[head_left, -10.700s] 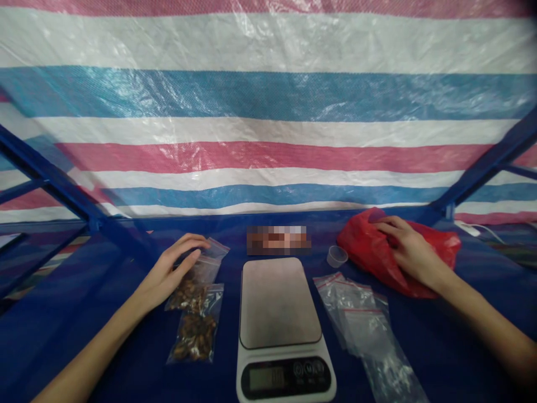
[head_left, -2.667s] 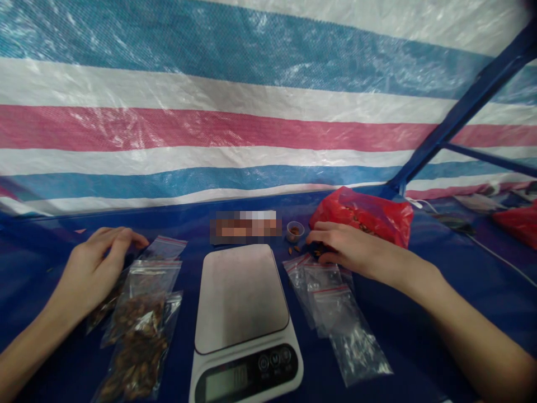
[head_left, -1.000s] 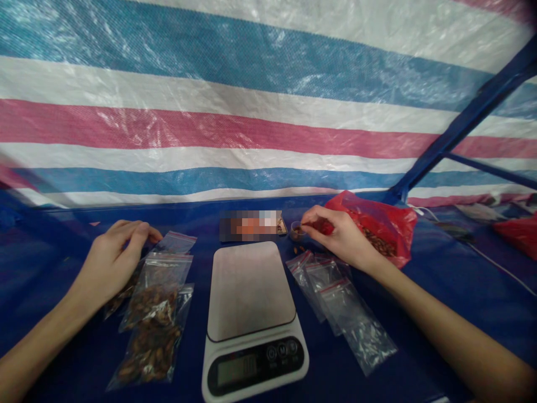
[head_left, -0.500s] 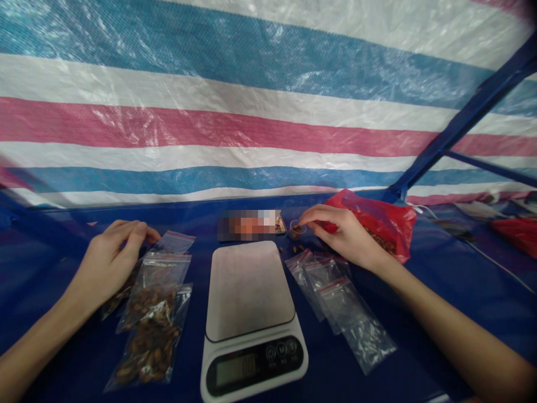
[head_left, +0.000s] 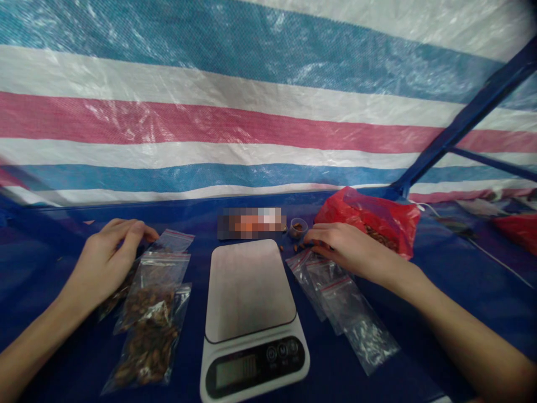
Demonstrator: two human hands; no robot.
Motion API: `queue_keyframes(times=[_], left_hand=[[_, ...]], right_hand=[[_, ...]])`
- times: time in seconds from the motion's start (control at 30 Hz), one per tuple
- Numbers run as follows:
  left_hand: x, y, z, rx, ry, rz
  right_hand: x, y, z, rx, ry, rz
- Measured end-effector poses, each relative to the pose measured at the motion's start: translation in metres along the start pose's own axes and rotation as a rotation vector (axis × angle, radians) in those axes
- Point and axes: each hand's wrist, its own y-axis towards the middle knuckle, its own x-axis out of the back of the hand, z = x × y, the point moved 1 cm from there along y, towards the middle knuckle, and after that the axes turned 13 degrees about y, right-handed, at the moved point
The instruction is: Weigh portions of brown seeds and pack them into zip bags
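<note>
My right hand lies curled on the blue table, its fingertips drawn together right beside a few loose brown kernels. My fingers hide whether I have one pinched, so I can't tell. The small clear plastic cup, with more kernels in it, sits just beyond those fingertips, up and to the left, and this hand is much the nearer one to it. The red plastic bag lies behind my hand (kernels show through it), and the empty-looking zip bags lie just below my palm. My left hand rests loosely open, its fingers on the filled zip bags, with the digital kitchen scale between my hands.
</note>
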Motion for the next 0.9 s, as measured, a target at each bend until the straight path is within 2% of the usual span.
queue_keyframes(times=[0.23,0.53,0.77,0.9], left_hand=[[0.0,0.001,0.0,-0.019,0.02,-0.021],[0.0,0.001,0.001,-0.028,0.005,0.005],[-0.001,-0.001,0.002,-0.038,-0.01,0.016],[-0.002,-0.001,0.001,-0.025,-0.018,0.028]], right_hand=[[-0.01,0.004,0.005,0.027,0.056,-0.003],[-0.034,0.011,0.013,0.01,0.011,-0.057],[-0.042,0.018,0.034,-0.023,-0.091,-0.044],[-0.049,0.02,0.036,0.035,-0.107,-0.06]])
